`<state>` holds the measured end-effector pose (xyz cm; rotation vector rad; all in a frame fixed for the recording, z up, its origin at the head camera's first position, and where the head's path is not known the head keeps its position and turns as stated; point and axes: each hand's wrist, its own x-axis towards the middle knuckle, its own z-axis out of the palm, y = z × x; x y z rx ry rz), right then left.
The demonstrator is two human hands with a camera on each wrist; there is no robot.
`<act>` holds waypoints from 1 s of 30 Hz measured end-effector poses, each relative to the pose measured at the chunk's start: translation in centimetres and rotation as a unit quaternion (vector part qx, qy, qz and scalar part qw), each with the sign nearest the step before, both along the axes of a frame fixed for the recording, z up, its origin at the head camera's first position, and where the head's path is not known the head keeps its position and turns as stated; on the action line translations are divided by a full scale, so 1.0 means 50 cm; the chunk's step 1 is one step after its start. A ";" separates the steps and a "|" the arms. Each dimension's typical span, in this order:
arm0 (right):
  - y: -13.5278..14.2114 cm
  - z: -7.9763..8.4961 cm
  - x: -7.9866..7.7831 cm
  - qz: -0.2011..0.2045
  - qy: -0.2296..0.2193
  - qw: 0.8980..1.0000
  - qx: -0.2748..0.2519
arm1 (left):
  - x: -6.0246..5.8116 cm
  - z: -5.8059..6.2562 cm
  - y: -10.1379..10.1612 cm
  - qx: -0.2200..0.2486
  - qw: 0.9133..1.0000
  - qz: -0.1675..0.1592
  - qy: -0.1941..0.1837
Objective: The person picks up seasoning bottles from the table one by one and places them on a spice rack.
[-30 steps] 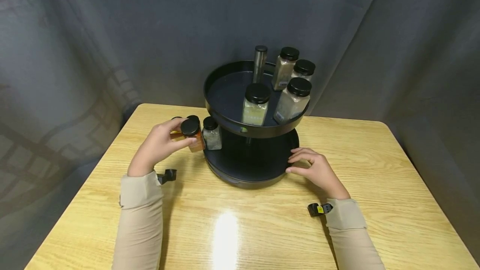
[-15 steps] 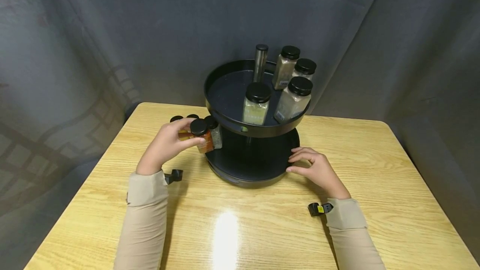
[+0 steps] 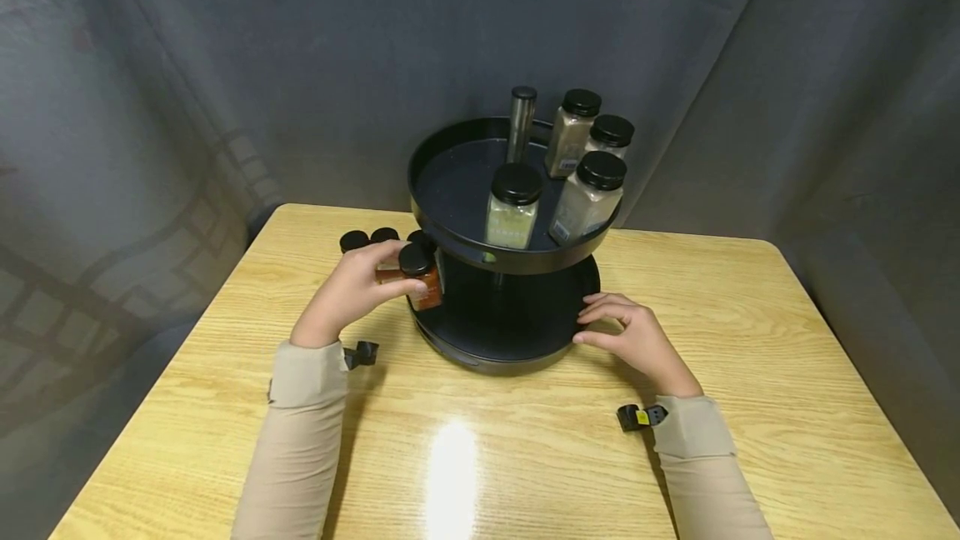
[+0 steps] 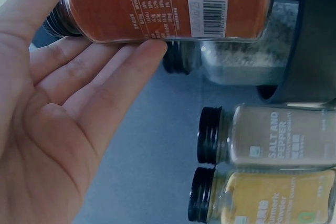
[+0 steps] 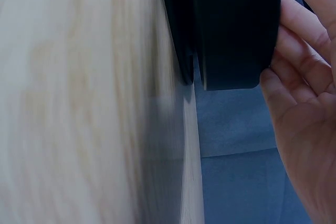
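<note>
Though four jars (image 3: 512, 205) top the stand (image 3: 465, 173), filling looks unfinished: our left grip (image 3: 356, 283) pinches the red jar (image 3: 427, 286) at its lower left, our relaxed right grip (image 3: 628, 338) touches it, two jars (image 4: 283, 136) stand outside it.

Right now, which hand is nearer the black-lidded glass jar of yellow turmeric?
Left: the left hand in front of the jar; right hand across the round black lower tray.

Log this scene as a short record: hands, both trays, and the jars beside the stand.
Left hand: holds a red jar by the left side of the lower tray
Right hand: fingers against that tray's right rim
Upper tray: four black-lidded jars
Lower tray: speckled jar at its left, partly hidden
Left of trays: salt-and-pepper jar and turmeric jar
</note>
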<state>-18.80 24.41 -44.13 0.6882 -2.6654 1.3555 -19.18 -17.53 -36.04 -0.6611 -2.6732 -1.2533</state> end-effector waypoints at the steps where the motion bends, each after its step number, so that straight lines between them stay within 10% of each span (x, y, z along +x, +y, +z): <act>1: 0.000 0.000 0.000 0.000 0.001 1.000 0.000 | 0.000 -0.001 0.002 0.003 1.000 -0.003 -0.003; 30: -0.003 0.001 0.000 -0.002 0.001 1.000 0.006 | -0.024 -0.039 0.011 -0.044 0.998 -0.024 -0.025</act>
